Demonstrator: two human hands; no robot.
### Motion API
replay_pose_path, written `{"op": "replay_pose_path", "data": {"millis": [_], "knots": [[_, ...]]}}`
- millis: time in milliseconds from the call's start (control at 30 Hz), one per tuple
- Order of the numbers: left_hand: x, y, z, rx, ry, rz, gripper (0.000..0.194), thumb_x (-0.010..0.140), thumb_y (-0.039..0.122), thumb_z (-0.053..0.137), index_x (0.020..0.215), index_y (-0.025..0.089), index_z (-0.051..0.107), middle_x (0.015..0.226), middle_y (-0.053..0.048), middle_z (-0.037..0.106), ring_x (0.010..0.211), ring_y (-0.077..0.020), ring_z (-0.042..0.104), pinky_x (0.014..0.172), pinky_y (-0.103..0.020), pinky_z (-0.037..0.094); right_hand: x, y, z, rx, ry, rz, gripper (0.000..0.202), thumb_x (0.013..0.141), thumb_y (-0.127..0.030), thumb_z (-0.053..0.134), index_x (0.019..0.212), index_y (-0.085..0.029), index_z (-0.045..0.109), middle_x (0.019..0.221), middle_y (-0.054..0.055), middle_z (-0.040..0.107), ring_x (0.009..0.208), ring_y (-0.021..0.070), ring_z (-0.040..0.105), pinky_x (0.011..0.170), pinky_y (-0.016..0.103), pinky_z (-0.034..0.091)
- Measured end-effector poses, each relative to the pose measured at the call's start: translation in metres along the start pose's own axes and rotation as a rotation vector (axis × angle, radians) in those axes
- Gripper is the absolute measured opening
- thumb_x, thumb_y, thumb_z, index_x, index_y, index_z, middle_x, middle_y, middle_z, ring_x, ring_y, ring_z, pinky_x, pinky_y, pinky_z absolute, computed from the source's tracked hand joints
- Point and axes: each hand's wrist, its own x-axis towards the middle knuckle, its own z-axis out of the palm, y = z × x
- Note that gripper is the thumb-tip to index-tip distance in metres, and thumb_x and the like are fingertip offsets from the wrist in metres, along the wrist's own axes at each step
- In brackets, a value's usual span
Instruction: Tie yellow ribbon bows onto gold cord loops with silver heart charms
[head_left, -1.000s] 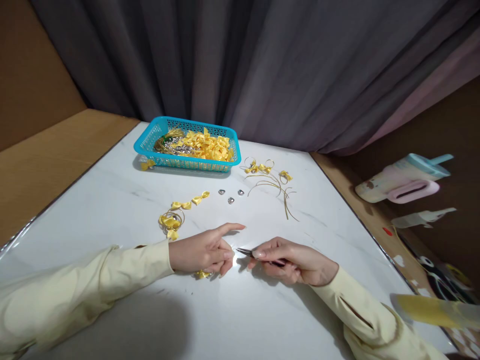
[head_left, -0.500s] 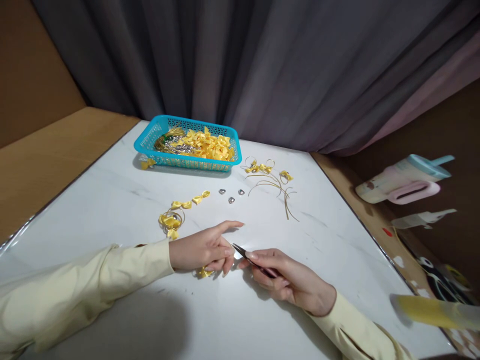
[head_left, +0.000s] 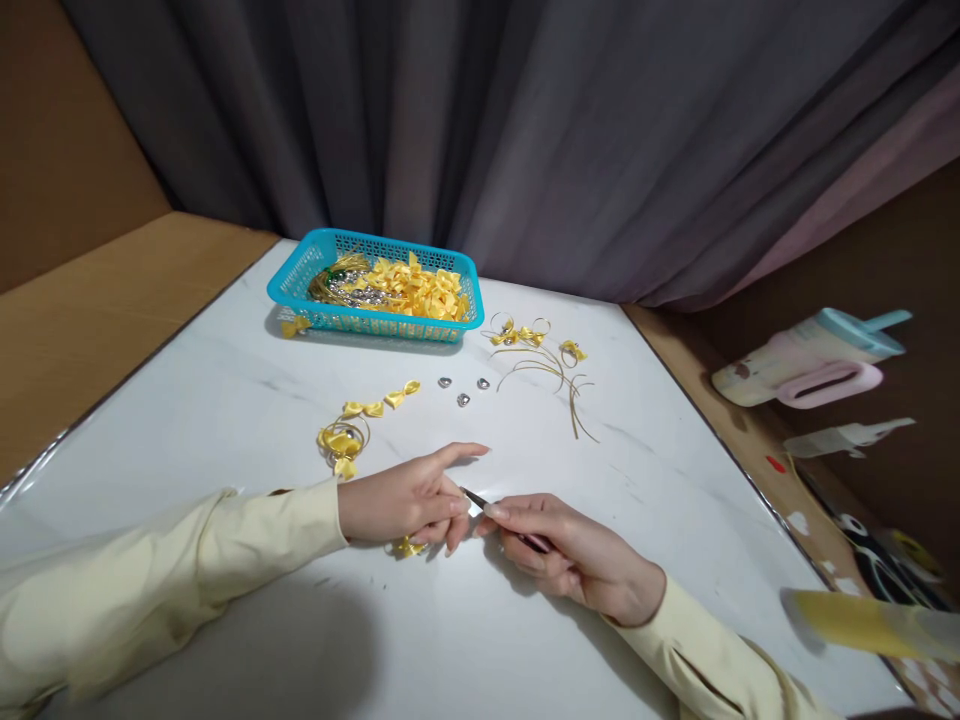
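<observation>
In my right hand (head_left: 566,555) is a pair of dark-tipped tweezers (head_left: 474,499) with a pinkish-maroon body. The tips look closed together and reach to the fingertips of my left hand (head_left: 416,500). My left thumb pinches against a finger, with the index finger stretched out; what the pinch holds is too small to make out. Just below that hand a yellow bow (head_left: 409,547) lies partly hidden. Farther up are three silver heart-shaped beads (head_left: 463,400). To their left lie loose yellow ribbon bows (head_left: 402,395) and a pile of bows with gold cord rings (head_left: 343,440).
A blue basket (head_left: 360,327) at the back holds yellow bows, silver beads and gold cords. Right of it lie bow rings (head_left: 531,336) and loose gold cords (head_left: 574,405). Along the right edge are a tumbler (head_left: 795,365), a nozzle bottle (head_left: 832,440), scissors (head_left: 874,565) and a yellow tube (head_left: 862,618).
The tweezers' tips were apart and are now closed together by the left fingertips. My right hand has shifted slightly left. My left hand stays in place.
</observation>
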Motion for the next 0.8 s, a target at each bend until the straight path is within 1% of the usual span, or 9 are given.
{"op": "replay_pose_path", "data": {"millis": [300, 400, 533, 633, 700, 800], "knots": [[0.0, 0.002, 0.0, 0.007, 0.013, -0.016, 0.057, 0.088, 0.026, 0.049, 0.135, 0.015, 0.017, 0.061, 0.006, 0.055, 0.039, -0.0041, 0.031, 0.042, -0.019, 0.025, -0.001, -0.001, -0.004, 0.008, -0.013, -0.018, 0.026, 0.077, -0.034, 0.065, 0.084, -0.01, 0.06, 0.041, -0.011, 0.036, 0.033, -0.0002, 0.008, 0.03, 0.014, 0.004], [0.0, 0.002, 0.0, 0.005, 0.001, -0.01, 0.057, 0.088, 0.027, 0.049, 0.134, 0.014, 0.018, 0.06, 0.008, 0.052, 0.041, -0.0044, 0.029, 0.044, -0.02, 0.024, -0.003, -0.001, -0.007, 0.013, -0.039, 0.003, 0.027, 0.078, -0.034, 0.065, 0.085, -0.008, 0.06, 0.04, -0.011, 0.035, 0.033, -0.0003, 0.009, 0.03, 0.014, 0.005], [0.0, 0.001, -0.001, 0.01, -0.015, -0.005, 0.056, 0.087, 0.031, 0.052, 0.131, 0.015, 0.021, 0.06, 0.008, 0.051, 0.045, -0.0053, 0.031, 0.046, -0.021, 0.024, -0.004, -0.002, -0.01, 0.018, -0.063, 0.034, 0.028, 0.079, -0.034, 0.064, 0.087, -0.008, 0.062, 0.044, -0.01, 0.035, 0.035, -0.0006, 0.009, 0.031, 0.013, 0.005], [0.0, 0.001, -0.002, 0.014, -0.02, -0.018, 0.048, 0.087, 0.035, 0.052, 0.124, 0.015, 0.03, 0.06, 0.008, 0.05, 0.047, -0.0063, 0.036, 0.046, -0.021, 0.024, -0.002, -0.003, -0.01, 0.03, -0.086, 0.03, 0.027, 0.079, -0.035, 0.064, 0.088, -0.009, 0.062, 0.044, -0.01, 0.035, 0.035, -0.0006, 0.009, 0.031, 0.013, 0.005], [0.001, 0.001, -0.002, 0.026, -0.033, -0.033, 0.039, 0.087, 0.037, 0.052, 0.115, 0.015, 0.037, 0.059, 0.007, 0.049, 0.049, -0.0068, 0.038, 0.045, -0.021, 0.024, -0.001, -0.003, -0.011, 0.042, -0.11, 0.026, 0.027, 0.079, -0.035, 0.063, 0.088, -0.009, 0.062, 0.044, -0.01, 0.034, 0.034, -0.0006, 0.008, 0.031, 0.012, 0.005], [0.002, 0.001, -0.003, 0.052, -0.061, -0.046, 0.03, 0.086, 0.04, 0.051, 0.1, 0.014, 0.044, 0.06, 0.006, 0.05, 0.046, -0.0056, 0.034, 0.044, -0.02, 0.023, 0.0, -0.004, -0.011, 0.043, -0.128, 0.028, 0.026, 0.079, -0.034, 0.063, 0.087, -0.009, 0.062, 0.044, -0.01, 0.035, 0.033, -0.0008, 0.008, 0.031, 0.012, 0.005]]}}
